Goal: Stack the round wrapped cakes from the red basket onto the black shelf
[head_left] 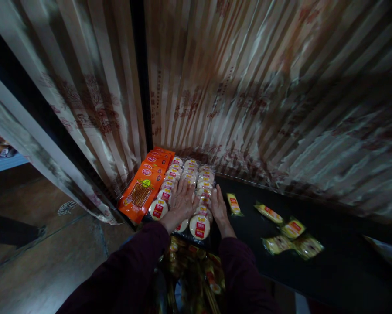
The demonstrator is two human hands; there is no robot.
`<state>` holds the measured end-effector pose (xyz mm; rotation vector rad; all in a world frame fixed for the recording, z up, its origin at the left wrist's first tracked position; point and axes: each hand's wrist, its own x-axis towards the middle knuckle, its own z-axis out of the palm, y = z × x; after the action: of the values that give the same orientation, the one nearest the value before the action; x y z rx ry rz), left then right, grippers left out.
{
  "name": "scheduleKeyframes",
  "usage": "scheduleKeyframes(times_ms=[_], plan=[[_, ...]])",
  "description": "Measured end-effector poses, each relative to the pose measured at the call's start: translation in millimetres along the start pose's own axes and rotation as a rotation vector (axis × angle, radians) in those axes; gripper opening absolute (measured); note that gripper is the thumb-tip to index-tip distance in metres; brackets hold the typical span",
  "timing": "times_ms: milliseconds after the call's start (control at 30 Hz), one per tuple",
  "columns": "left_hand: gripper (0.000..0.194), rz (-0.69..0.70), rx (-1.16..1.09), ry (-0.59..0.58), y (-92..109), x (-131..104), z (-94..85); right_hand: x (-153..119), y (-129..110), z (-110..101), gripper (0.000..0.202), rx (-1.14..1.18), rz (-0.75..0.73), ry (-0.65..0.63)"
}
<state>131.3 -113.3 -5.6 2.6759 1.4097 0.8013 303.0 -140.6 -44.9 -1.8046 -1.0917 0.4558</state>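
Note:
Rows of round white rice crackers (199, 226) in clear wrappers with red labels lie overlapped on a black shelf (248, 248). My left hand (182, 201) rests flat on the middle row, fingers stretched forward. Along the outer side of the right row, my right hand (219, 208) stands with its fingers extended, its palm side against the crackers. Both hands are open and grip nothing. To the left of the crackers, orange snack packets (143, 189) with a picture of brown sticks lie overlapped.
Several small yellow-wrapped snacks (293, 228) lie scattered on the shelf's right part. Pleated printed curtains (215, 87) hang behind and left, beside a dark upright post (142, 74). Below the front edge are blurred packaged goods (196, 270). Tiled floor (68, 257) shows at left.

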Motion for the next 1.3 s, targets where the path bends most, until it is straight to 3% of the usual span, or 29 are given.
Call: scheduleKeyframes(times_ms=[167,467,700,867,1067,1200,1300], plan=[[0.049,0.013,0.024,-0.017,-4,8,4.8,-1,-13,4,0.083,0.06,0.064,-0.054],[0.051,0.038,0.03,0.024,-5,11,0.2,25,-2,4,0.081,0.032,0.036,0.025],[0.048,0.015,0.021,-0.013,-7,13,5.8,34,-13,-1,0.086,-0.038,0.081,-0.116],[0.047,0.01,-0.047,-0.015,-2,4,-1.3,17,-16,-13,0.086,-0.03,0.063,0.007],[0.04,0.124,-0.225,-0.054,29,-46,-28.6,-33,-22,-32,0.079,0.014,0.015,0.126],[0.039,0.271,-0.393,-0.088,48,-107,-43.5,-93,-27,-40,0.066,0.052,-0.064,0.237],[0.038,0.368,-0.495,-0.138,52,-161,-42.6,-154,-27,-38,0.054,0.086,-0.112,0.314]])
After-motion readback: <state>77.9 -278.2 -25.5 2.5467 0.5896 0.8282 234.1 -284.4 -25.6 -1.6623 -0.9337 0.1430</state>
